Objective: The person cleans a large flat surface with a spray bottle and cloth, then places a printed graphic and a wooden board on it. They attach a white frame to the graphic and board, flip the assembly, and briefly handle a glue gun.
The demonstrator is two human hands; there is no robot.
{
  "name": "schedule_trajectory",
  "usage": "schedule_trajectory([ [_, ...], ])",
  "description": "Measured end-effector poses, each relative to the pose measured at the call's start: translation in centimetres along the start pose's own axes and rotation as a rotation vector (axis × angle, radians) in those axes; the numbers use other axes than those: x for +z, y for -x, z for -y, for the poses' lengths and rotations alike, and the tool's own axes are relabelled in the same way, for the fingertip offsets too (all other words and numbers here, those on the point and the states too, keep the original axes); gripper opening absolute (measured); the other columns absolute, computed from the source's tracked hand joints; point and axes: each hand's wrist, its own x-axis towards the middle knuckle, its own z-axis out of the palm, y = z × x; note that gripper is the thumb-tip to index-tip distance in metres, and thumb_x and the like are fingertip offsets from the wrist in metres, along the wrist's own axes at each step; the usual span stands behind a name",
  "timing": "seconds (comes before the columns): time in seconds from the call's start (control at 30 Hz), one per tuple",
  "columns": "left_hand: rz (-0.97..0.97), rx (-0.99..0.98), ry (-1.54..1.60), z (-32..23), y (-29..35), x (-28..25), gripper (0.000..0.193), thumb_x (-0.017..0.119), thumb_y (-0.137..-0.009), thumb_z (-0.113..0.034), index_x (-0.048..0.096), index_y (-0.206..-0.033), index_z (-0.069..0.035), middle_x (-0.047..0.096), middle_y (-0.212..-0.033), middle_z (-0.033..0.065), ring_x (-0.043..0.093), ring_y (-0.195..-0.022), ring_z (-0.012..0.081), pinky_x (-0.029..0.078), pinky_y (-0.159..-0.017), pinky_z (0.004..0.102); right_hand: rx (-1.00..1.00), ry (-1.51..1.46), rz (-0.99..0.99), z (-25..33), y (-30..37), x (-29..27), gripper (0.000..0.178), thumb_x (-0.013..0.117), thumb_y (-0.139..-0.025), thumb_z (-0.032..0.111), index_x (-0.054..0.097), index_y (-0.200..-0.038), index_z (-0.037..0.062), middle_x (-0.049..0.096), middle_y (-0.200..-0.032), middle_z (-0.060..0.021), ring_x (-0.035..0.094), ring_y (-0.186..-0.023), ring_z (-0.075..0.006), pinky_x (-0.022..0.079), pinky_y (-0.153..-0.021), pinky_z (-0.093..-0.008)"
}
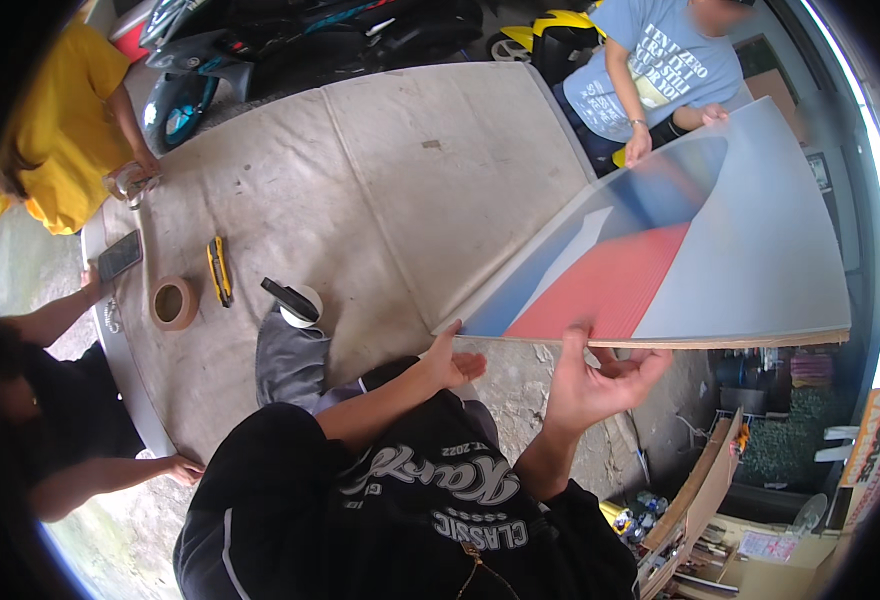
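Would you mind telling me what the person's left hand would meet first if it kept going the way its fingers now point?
The left hand points right along the near edge of the large printed panel. It would likely meet the right hand gripping that edge, though depth is unclear.

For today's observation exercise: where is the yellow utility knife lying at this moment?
In the head view, the yellow utility knife lies on the left part of the grey work table, between the roll of brown tape and a black-and-white object, far from both hands.
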Motion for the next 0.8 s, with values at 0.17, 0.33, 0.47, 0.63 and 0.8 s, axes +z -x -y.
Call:
schedule_trajectory([
  [0.17, 0.133, 0.171, 0.051, -1.0, -2.5, -0.8, 0.03, 0.057, -0.087, -0.029, 0.053, -0.081, 0.001, 0.055, -0.066, 0.0114, 0.06, -0.065, 0.023, 0.056, -0.073, 0.0392, -0.016, 0.021, -0.01, 0.0, 0.2, -0.1, 0.044, 0.066, -0.065, -0.005, 0.043, -0.103, -0.0082, 0.052, -0.094, -0.0143, 0.058, -0.082, -0.0176, 0.056, -0.056, -0.0239],
  [0.33, 0.118, 0.185, 0.035, -1.5, -2.5, -0.4, 0.022, 0.057, -0.087, -0.021, 0.053, -0.082, 0.0, 0.055, -0.071, 0.0097, 0.06, -0.067, 0.0204, 0.056, -0.075, 0.0379, -0.03, -0.041, -0.035, -0.1, 0.4, -0.3, 0.047, 0.065, -0.067, -0.011, 0.043, -0.109, -0.0053, 0.056, -0.09, -0.0113, 0.061, -0.076, -0.015, 0.054, -0.06, -0.0218],
  [0.47, 0.037, 0.204, 0.031, -1.1, -0.1, 1.3, 0.021, 0.056, -0.088, -0.021, 0.054, -0.084, -0.001, 0.055, -0.078, 0.0094, 0.06, -0.071, 0.0208, 0.056, -0.078, 0.0377, -0.002, -0.116, -0.105, 0.1, -0.1, -0.9, 0.047, 0.066, -0.067, -0.012, 0.044, -0.109, -0.0055, 0.059, -0.092, -0.0125, 0.062, -0.08, -0.0165, 0.053, -0.062, -0.022],
  [0.63, 0.096, 0.254, 0.021, -0.5, 2.7, 3.0, 0.02, 0.055, -0.089, -0.022, 0.055, -0.086, -0.002, 0.057, -0.079, 0.0101, 0.06, -0.072, 0.0217, 0.055, -0.077, 0.0353, -0.024, -0.126, -0.19, 0.3, -2.4, -3.0, 0.053, 0.069, -0.066, -0.009, 0.045, -0.112, -0.0058, 0.06, -0.096, -0.0138, 0.061, -0.084, -0.0176, 0.052, -0.07, -0.0248],
  [0.8, 0.129, 0.382, -0.038, -2.5, 3.1, 3.8, 0.022, 0.056, -0.088, -0.023, 0.055, -0.087, -0.002, 0.058, -0.074, 0.0109, 0.06, -0.07, 0.022, 0.055, -0.072, 0.0337, 0.018, -0.17, -0.259, -0.9, -4.1, -4.4, 0.055, 0.068, -0.066, -0.01, 0.046, -0.116, -0.0053, 0.06, -0.099, -0.0137, 0.06, -0.086, -0.0184, 0.05, -0.076, -0.0274],
])
